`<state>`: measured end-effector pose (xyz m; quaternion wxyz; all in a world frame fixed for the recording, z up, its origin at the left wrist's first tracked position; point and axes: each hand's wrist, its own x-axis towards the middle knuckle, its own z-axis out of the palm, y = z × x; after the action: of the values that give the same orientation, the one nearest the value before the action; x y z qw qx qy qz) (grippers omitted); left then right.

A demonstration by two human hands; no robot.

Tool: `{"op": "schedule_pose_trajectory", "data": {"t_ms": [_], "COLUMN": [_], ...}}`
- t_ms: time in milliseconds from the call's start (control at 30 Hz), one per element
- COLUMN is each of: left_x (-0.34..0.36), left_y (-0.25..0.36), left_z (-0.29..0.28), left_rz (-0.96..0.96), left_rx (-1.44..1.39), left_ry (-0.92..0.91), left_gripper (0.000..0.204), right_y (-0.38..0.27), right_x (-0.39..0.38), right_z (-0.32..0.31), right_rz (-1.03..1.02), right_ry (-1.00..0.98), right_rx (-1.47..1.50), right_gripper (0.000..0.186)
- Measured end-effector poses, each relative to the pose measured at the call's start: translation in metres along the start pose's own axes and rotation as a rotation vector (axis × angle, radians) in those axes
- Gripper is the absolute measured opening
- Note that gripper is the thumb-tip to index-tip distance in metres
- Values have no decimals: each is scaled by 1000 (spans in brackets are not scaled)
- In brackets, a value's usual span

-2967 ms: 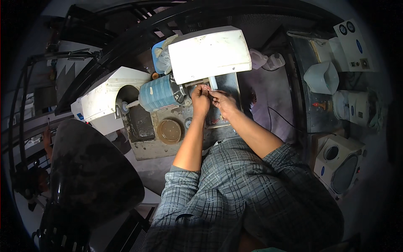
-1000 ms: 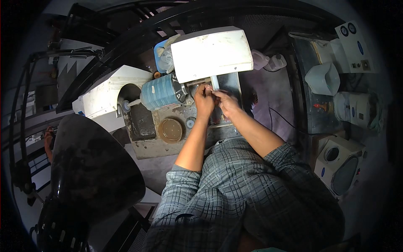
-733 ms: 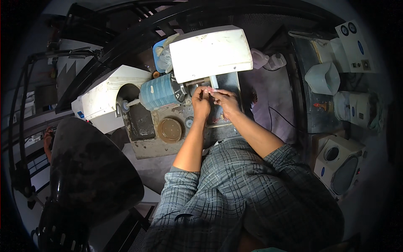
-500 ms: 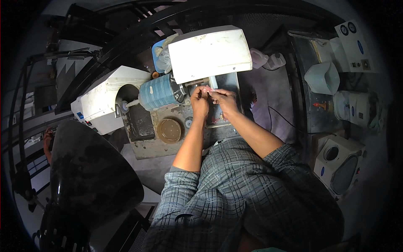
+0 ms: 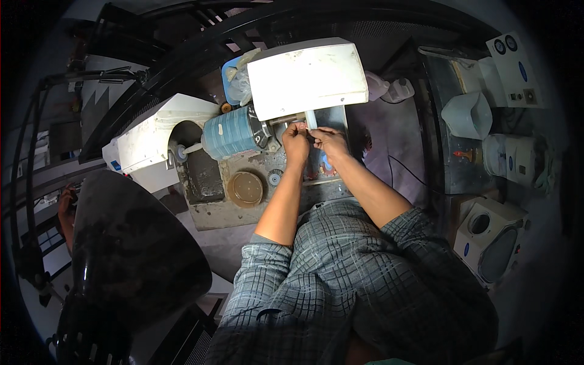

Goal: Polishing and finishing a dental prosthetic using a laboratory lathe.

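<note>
One mostly hidden piece (image 5: 304, 128), pinched by the curled left hand (image 5: 296, 148) and right hand (image 5: 332, 145), has been brought nearer the wheel (image 5: 311, 118), so contact seems likely

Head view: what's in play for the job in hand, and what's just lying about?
Seemingly in play:
- left hand and right hand
- small piece at the fingertips, mostly hidden
- pale wheel, blue motor, white hood

Probably lying about:
- round bowl
- small toothed disc
- white bucket
</note>
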<state>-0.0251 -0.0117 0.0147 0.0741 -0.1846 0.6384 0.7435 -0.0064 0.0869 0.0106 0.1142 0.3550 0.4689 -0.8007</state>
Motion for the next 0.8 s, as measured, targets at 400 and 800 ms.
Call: {"op": "schedule_pose_trajectory", "data": {"t_ms": [400, 800], "left_x": [-4, -11], "left_y": [2, 5], "left_z": [-3, 2], "left_rz": [-21, -100], "left_rx": [-89, -203], "left_ry": [-20, -31], "left_gripper": [17, 16], "right_y": [-7, -10], "right_x": [-7, -7], "right_z": [3, -2], "right_rz": [-14, -64], "right_ry": [-59, -77], "right_rx": [-76, -132], "right_gripper": [15, 17]}}
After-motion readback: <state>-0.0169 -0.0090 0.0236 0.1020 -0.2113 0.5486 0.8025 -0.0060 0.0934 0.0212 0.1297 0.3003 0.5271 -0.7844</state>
